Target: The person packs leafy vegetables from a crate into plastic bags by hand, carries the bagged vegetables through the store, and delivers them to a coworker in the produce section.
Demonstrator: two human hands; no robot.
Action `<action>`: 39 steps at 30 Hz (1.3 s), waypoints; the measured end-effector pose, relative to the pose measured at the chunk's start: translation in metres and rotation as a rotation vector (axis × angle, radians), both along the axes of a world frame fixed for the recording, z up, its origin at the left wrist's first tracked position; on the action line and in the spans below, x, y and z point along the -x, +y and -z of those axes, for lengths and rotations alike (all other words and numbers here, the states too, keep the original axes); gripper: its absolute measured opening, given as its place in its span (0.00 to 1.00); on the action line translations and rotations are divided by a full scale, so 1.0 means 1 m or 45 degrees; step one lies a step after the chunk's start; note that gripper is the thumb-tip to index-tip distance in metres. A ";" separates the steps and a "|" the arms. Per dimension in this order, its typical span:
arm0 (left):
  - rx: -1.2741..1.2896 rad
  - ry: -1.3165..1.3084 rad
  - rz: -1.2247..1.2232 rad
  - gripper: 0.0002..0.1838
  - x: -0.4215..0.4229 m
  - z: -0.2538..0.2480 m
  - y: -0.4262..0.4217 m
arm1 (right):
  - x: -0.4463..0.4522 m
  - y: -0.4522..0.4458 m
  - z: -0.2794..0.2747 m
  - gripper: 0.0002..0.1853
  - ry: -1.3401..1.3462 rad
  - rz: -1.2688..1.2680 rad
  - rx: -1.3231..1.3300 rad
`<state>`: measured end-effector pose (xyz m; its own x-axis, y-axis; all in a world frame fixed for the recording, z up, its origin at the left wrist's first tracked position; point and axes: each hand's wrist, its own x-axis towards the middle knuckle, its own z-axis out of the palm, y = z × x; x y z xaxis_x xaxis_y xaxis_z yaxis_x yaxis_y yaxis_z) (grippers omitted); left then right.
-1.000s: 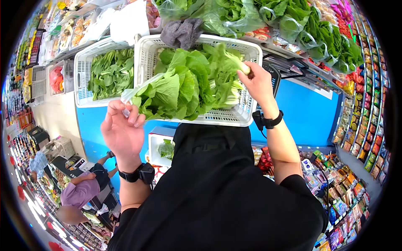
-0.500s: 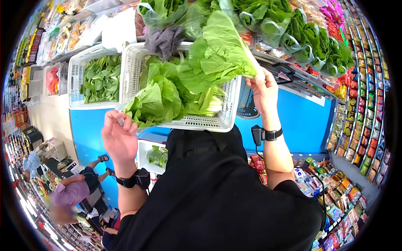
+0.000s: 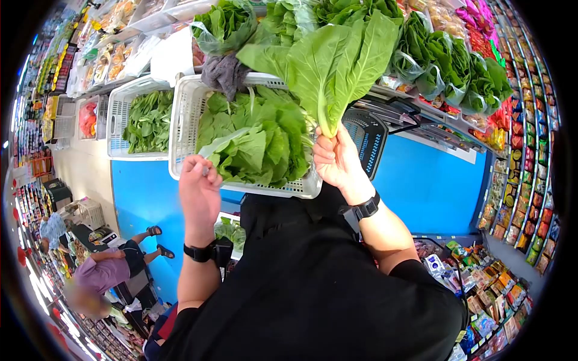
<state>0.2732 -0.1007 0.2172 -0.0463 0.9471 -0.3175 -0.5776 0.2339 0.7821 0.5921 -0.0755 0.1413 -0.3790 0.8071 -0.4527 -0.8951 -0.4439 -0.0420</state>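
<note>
My right hand (image 3: 342, 163) is closed around the pale stem base of a bunch of leafy greens (image 3: 334, 75), whose broad leaves point up and away from me. Below and left of it, loose leafy greens (image 3: 268, 150) fill a white plastic basket (image 3: 183, 123). My left hand (image 3: 200, 192) is at the basket's near left corner with its fingers curled in. Something small and greyish shows between those fingers, too small to name. A crumpled grey cloth (image 3: 224, 73) hangs over the basket's far rim.
Another white basket (image 3: 115, 123) of greens stands to the left. Bagged greens (image 3: 460, 75) line the far display. A black basket (image 3: 364, 141) is right of mine. Packaged goods (image 3: 487, 283) lie lower right. A person in a purple top (image 3: 105, 271) is lower left.
My right hand has moved left and down, turning the greens so that their leaves point up. My left hand has moved slightly right. The basket has shifted a little left in view.
</note>
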 end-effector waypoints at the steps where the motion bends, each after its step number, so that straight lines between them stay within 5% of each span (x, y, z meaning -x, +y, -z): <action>1: 0.012 0.011 0.000 0.07 -0.006 0.004 -0.001 | 0.001 -0.001 0.002 0.29 0.065 -0.038 -0.020; 6: -0.038 0.144 0.104 0.14 -0.028 0.030 -0.002 | 0.018 0.004 -0.006 0.28 0.044 -0.200 -0.048; 8: -0.129 0.910 0.281 0.21 -0.058 0.019 0.000 | 0.030 0.005 -0.015 0.28 0.007 -0.352 -0.034; 11: -0.156 1.264 0.475 0.29 -0.077 0.025 -0.002 | 0.049 -0.002 -0.010 0.26 -0.098 -0.510 0.004; 12: -0.148 1.265 0.477 0.29 -0.082 0.026 -0.001 | 0.055 -0.005 -0.006 0.25 -0.238 -0.634 -0.152; 14: 0.179 0.589 0.463 0.24 -0.088 0.026 0.002 | 0.056 -0.010 0.007 0.18 -0.523 -0.867 -0.492; 15: 0.179 0.586 0.464 0.24 -0.088 0.030 0.001 | 0.052 -0.007 0.000 0.18 -0.525 -0.867 -0.490; 16: 0.106 0.722 0.391 0.21 -0.087 0.037 0.000 | 0.046 -0.002 -0.014 0.18 -0.870 -0.906 -0.685; 18: 0.046 0.863 0.229 0.16 -0.088 0.040 -0.001 | 0.032 0.008 -0.014 0.32 -1.445 -0.836 -0.955; 24: -0.152 1.157 0.405 0.21 -0.084 0.033 0.011 | 0.015 0.026 -0.051 0.70 -1.387 -0.834 -1.165; 29: -0.215 1.637 0.590 0.26 -0.089 0.036 0.009 | 0.045 0.030 -0.025 0.42 -0.726 -0.408 -1.035; 33: -0.218 1.692 0.648 0.31 -0.087 0.029 0.011 | 0.045 0.031 -0.021 0.36 -0.719 -0.379 -0.858; 36: -0.064 1.303 0.521 0.39 -0.073 0.047 0.006 | 0.032 0.030 -0.005 0.31 -0.807 -0.228 -0.829; 39: 0.135 1.287 0.532 0.34 -0.056 0.059 0.005 | 0.009 0.026 0.005 0.24 -1.094 -0.103 -0.880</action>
